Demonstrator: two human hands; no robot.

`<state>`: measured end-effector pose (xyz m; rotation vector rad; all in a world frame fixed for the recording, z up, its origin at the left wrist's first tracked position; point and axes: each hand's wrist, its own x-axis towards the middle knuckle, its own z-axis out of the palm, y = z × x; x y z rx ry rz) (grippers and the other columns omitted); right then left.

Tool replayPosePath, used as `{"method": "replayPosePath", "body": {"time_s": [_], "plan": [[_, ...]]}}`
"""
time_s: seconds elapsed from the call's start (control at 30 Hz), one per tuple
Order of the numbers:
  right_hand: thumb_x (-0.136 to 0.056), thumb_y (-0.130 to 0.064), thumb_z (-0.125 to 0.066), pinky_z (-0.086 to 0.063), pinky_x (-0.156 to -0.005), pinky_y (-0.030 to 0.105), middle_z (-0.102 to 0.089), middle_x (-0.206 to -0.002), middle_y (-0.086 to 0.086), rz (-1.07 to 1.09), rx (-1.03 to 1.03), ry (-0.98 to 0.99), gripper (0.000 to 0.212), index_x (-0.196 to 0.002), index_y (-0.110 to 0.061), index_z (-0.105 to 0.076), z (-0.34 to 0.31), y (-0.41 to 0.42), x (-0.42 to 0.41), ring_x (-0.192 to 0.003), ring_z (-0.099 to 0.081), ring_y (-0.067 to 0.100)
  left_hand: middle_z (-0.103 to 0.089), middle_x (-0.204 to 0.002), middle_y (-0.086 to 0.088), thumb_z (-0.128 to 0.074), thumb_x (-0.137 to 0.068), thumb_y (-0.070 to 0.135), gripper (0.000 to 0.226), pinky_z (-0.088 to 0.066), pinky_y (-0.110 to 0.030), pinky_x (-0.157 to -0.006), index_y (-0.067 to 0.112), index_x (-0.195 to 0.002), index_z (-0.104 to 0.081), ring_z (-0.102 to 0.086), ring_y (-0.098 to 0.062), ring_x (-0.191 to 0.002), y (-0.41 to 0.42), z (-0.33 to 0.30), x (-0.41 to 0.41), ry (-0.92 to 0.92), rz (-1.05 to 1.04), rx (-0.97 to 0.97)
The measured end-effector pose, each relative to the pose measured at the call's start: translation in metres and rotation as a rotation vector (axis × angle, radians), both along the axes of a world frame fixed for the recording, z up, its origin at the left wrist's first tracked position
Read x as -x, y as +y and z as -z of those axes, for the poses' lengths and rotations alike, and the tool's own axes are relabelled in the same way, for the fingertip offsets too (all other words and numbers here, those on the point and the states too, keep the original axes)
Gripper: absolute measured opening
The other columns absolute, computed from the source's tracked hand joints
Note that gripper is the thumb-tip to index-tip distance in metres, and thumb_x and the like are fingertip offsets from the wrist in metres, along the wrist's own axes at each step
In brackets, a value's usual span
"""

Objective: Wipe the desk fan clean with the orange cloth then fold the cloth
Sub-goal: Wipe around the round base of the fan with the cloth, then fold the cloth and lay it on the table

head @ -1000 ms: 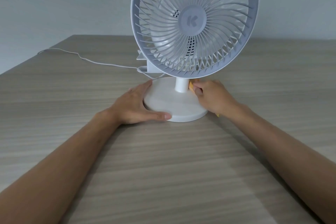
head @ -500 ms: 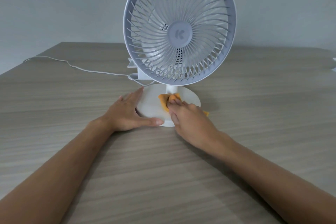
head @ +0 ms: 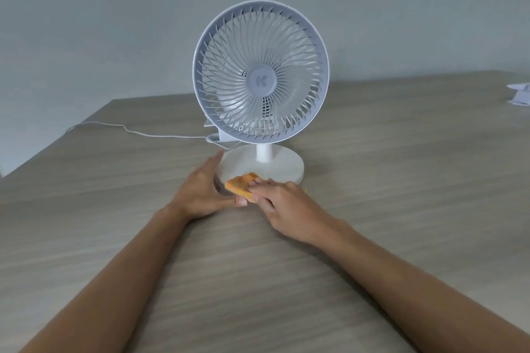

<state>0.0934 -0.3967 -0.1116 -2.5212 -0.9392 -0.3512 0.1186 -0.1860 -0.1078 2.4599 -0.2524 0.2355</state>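
A white desk fan (head: 260, 74) with a round grille stands upright on a round white base (head: 282, 165) in the middle of the wooden table. My left hand (head: 200, 190) cups the base's front-left edge, thumb along the rim. My right hand (head: 282, 205) presses a bunched orange cloth (head: 239, 183) against the front edge of the base, fingers lying flat over the cloth. A corner of the cloth shows to the right of my right hand.
The fan's white cable (head: 137, 132) runs left from behind the fan across the wooden table (head: 401, 180) to its left edge. A small white object (head: 520, 94) lies at the far right. A plain grey wall stands behind.
My right hand has slid the cloth from beside the fan's post forward to the front rim of the base. My left hand stays on the base. The camera has pulled back.
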Motion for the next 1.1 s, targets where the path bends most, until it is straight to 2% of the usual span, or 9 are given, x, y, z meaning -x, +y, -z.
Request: {"method": "replayPosePath", "body": {"time_s": [0.1, 0.27, 0.4, 0.5, 0.67, 0.77, 0.87, 0.97, 1.1], "plan": [[-0.100, -0.019, -0.045, -0.052, -0.076, 0.047, -0.072, -0.102, 0.011, -0.011, -0.095, 0.033, 0.022, -0.106, -0.012, -0.065, 0.004, -0.005, 0.013, -0.092, -0.065, 0.037, -0.037, -0.147, 0.020, -0.087, -0.044, 0.054, 0.123, -0.027, -0.011, -0.106, 0.033, -0.149, -0.028, -0.033, 0.002, -0.136, -0.003, -0.001, 0.028, -0.058, 0.072, 0.210], [-0.099, -0.016, -0.047, -0.049, -0.096, 0.041, -0.067, -0.129, 0.005, -0.076, -0.034, 0.073, 0.030, -0.123, -0.020, -0.065, 0.012, -0.011, 0.026, -0.124, -0.059, 0.024, -0.033, -0.156, 0.006, -0.085, -0.044, 0.057, 0.114, -0.020, -0.038, -0.121, 0.037, -0.145, -0.035, -0.019, -0.010, -0.148, -0.012, 0.003, 0.069, -0.079, 0.114, 0.183], [-0.101, -0.020, -0.046, -0.041, -0.109, 0.037, -0.058, -0.142, 0.000, -0.042, 0.000, 0.091, 0.033, -0.131, -0.023, -0.060, 0.014, -0.008, 0.030, -0.140, -0.044, 0.017, -0.036, -0.155, 0.003, -0.082, -0.042, 0.065, 0.119, -0.022, -0.035, -0.119, 0.032, -0.147, -0.035, -0.023, -0.012, -0.146, -0.015, 0.004, 0.085, -0.062, 0.027, 0.125], [-0.101, -0.017, -0.045, -0.044, -0.102, 0.044, -0.059, -0.137, 0.005, -0.028, 0.051, 0.101, 0.029, -0.124, -0.016, -0.061, 0.010, 0.008, 0.030, -0.133, -0.049, 0.028, -0.040, -0.152, 0.001, -0.077, -0.039, 0.073, 0.129, -0.026, -0.025, -0.112, 0.022, -0.149, -0.032, -0.034, -0.013, -0.141, -0.013, 0.005, 0.092, -0.034, -0.069, 0.172], [-0.094, -0.009, -0.049, -0.044, -0.094, 0.037, -0.056, -0.140, 0.005, -0.073, 0.091, 0.120, 0.036, -0.128, -0.012, -0.060, -0.001, 0.039, 0.036, -0.127, -0.053, 0.030, -0.042, -0.151, 0.003, -0.069, -0.040, 0.076, 0.128, -0.026, -0.019, -0.105, 0.020, -0.149, -0.032, -0.037, -0.009, -0.138, -0.005, 0.007, 0.100, -0.032, -0.114, 0.233], [-0.099, -0.015, -0.045, -0.042, -0.101, 0.037, -0.054, -0.145, 0.001, -0.101, 0.088, 0.162, 0.039, -0.137, -0.019, -0.056, -0.005, 0.040, 0.046, -0.130, -0.051, 0.027, -0.045, -0.148, 0.005, -0.069, -0.054, 0.072, 0.111, -0.028, -0.020, -0.103, 0.021, -0.147, -0.036, -0.040, -0.009, -0.135, -0.004, 0.008, 0.109, -0.041, -0.128, 0.257], [-0.102, -0.022, -0.043, -0.043, -0.091, 0.033, -0.062, -0.133, 0.000, -0.108, 0.106, 0.239, 0.035, -0.133, -0.028, -0.058, -0.007, 0.029, 0.055, -0.118, -0.057, 0.030, -0.057, -0.137, 0.001, -0.061, -0.072, 0.071, 0.085, -0.035, -0.022, -0.100, 0.019, -0.138, -0.049, -0.050, -0.010, -0.126, -0.007, 0.010, 0.116, -0.040, -0.164, 0.270], [-0.100, -0.023, -0.046, -0.040, -0.106, 0.034, -0.060, -0.140, -0.005, -0.103, 0.077, 0.414, 0.033, -0.125, -0.033, -0.065, -0.013, 0.014, 0.058, -0.127, -0.053, 0.019, -0.068, -0.118, 0.004, -0.055, -0.080, 0.066, 0.061, -0.045, -0.031, -0.098, 0.020, -0.120, -0.064, -0.060, -0.014, -0.113, -0.010, 0.011, 0.119, -0.031, -0.190, 0.234], [-0.097, -0.012, -0.050, -0.039, -0.088, 0.008, -0.071, -0.121, -0.008, -0.035, -0.140, 0.416, 0.031, -0.113, -0.023, -0.074, -0.015, 0.000, 0.066, -0.111, -0.060, 0.007, -0.065, -0.115, 0.004, -0.069, -0.082, 0.047, 0.040, -0.042, -0.027, -0.094, 0.025, -0.116, -0.068, -0.058, -0.015, -0.110, -0.011, 0.013, 0.117, -0.036, -0.190, 0.026]]}}
